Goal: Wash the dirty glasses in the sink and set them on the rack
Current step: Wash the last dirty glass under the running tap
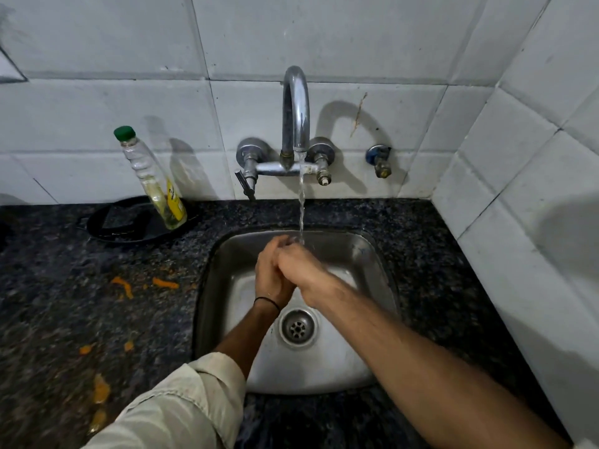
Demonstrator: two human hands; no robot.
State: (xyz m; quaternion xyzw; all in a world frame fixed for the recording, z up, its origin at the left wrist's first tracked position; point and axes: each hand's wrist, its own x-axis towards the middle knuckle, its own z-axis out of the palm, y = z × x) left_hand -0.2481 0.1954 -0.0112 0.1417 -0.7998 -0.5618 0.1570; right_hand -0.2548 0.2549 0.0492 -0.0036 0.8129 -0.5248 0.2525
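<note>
Glasses are nowhere in view: none in the sink [220,286], none on the desk [58,270], and no rack shows either. So the relation the coming move depends on, which way a glass lies from the fingers and how its long axis runs, cannot be read here; neither hand can be called nearer to one.

What shows is both hands over the basin. The left hand [270,270] and right hand [301,264] are pressed together, the right laid over the left, just under the water [302,202] running from the tap [295,105]. The stream lands at the far side of the clasp, on or just past the fingertips. The fingers are folded against each other and hold nothing that can be made out; a faint glint at the tips may only be splashing water.

The sink floor is bare around the drain [297,327], which lies below the wrists. A bottle [152,179] with a green cap leans against the wall to the left, well apart from the hands.

My guess is that this is hand rinsing, before or after the glasses. The desk's left part is blurred and the frame's edges cut it off; glasses and rack may lie beyond.
</note>
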